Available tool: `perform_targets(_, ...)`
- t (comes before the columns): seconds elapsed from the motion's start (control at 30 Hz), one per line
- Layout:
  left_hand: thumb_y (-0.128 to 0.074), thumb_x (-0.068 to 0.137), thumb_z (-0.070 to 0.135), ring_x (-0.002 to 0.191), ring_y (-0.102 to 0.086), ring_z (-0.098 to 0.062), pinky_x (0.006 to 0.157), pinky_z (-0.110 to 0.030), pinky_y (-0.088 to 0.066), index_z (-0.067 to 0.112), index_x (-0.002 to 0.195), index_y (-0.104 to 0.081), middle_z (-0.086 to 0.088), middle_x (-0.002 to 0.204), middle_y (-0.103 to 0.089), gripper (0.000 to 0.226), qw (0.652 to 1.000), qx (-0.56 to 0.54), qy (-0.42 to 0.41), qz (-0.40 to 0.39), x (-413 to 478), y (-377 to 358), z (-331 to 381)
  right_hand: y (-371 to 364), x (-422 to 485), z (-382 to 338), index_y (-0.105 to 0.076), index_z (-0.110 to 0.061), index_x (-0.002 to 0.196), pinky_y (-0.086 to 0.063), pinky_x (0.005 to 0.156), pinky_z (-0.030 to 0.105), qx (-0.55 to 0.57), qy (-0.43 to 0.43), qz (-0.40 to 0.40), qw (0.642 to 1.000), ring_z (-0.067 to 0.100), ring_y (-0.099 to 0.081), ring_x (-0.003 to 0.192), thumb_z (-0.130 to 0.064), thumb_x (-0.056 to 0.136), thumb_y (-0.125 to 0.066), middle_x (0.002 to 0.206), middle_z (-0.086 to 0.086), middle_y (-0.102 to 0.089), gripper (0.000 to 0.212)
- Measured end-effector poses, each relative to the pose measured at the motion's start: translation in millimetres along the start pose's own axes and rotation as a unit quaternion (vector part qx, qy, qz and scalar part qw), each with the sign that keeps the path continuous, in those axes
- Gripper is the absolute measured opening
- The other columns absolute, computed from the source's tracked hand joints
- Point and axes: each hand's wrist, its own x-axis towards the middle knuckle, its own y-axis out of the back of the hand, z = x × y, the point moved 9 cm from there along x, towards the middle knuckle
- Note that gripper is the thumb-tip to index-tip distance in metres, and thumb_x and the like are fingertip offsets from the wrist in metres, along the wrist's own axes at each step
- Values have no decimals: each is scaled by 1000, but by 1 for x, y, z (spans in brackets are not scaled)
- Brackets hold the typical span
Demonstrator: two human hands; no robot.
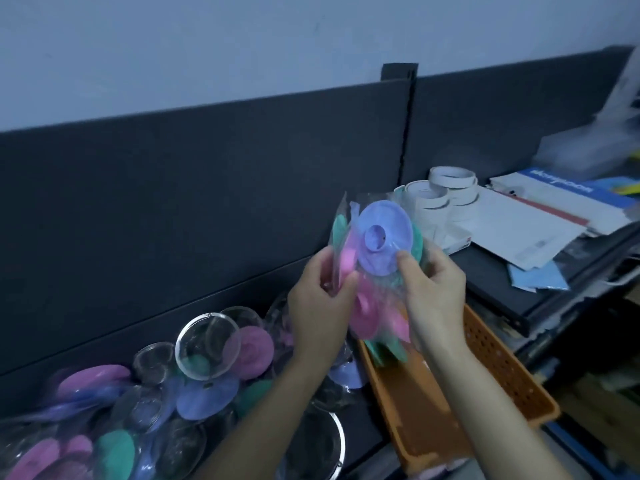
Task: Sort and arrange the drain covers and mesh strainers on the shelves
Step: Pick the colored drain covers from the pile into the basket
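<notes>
Bagged drain covers (367, 317) are held fanned just above the far end of the basket (512, 375). The left hand (318, 306) pinches the left edge of the bags. The right hand (434, 292) grips the right side, thumb pressed on the lilac cover (382, 237). This two-handed hold likely squares the packs before they are stood in the basket. Left of the basket lies a mixed pile (204, 398) of covers and mesh strainers (202, 341), seemingly unsorted. Behind the basket stand tape rolls (450, 188).
</notes>
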Motion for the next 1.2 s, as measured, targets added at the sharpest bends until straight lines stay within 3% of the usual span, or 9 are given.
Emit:
perform_targets(0.13,-66,78,20,86,-61,9,78,-22,-53,52,92,-56,33,88,-64,36,998,-44,22,-31,0,-27,-6,12,9,-3,-59,-14,87,-46,64,34,-33,30,0,999,12,-51,68,-28,79,-56,82,18,-63,16)
perform_targets(0.27,-64,75,15,98,-62,9,86,-22,-50,49,96,-58,33,98,-66,41,992,-90,60,-68,-2,-57,-20,22,15,5,-65,-44,93,-47,66,25,-80,48,-8,996,2,-56,70,-25,82,-54,83,-5,-68,24)
perform_targets(0.47,-59,82,6,85,-65,-13,81,-42,-54,29,100,-62,5,90,-69,29,985,-64,133,-89,-24,-94,-64,47,13,54,-60,-32,122,-47,81,12,-174,35,-46,983,-10,-60,94,-11,86,-58,99,-31,-65,42)
perform_targets(0.7,-53,91,7,97,-65,-15,84,-36,-55,22,114,-60,0,106,-68,28,961,-13,212,-179,-48,-124,-104,41,1,99,-48,-18,137,-40,103,29,-333,28,-165,928,16,-52,120,-6,83,-59,131,0,-57,56)
perform_targets(0.8,-52,89,3,80,-70,-15,70,-33,-58,31,91,-65,-3,91,-70,32,927,-20,253,-276,-61,-136,-116,38,-6,126,-39,-18,143,-36,104,30,-400,-38,-231,886,24,-47,126,-10,85,-59,140,6,-49,62)
perform_targets(0.9,-61,85,3,82,-70,-20,67,-30,-59,19,101,-66,-10,97,-71,24,901,-34,285,-327,-69,-136,-125,38,-18,154,-16,-21,151,-32,112,41,-432,-114,-297,844,29,-33,137,-16,90,-57,154,4,-26,73)
perform_targets(1.0,-70,78,10,75,-68,-6,60,-17,-53,28,94,-66,5,87,-72,25,921,25,229,-315,-60,-128,-122,39,-24,166,-5,-19,152,-26,114,47,-489,-119,-330,799,34,-18,143,-18,91,-55,160,4,-5,79)
perform_targets(1.1,-64,78,9,84,-63,-10,72,-26,-53,25,97,-59,10,90,-66,26,937,153,161,-269,-47,-110,-119,38,-29,171,-5,-14,151,-22,117,43,-504,-133,-347,780,31,-16,144,-19,92,-54,160,6,1,77)
perform_targets(1.2,-63,80,9,84,-61,2,78,-28,-54,39,94,-57,22,86,-61,33,956,145,119,-226,-40,-88,-109,36,-29,161,-13,-15,150,-24,116,43,-489,-120,-343,793,29,-18,144,-28,88,-63,159,6,-8,81)
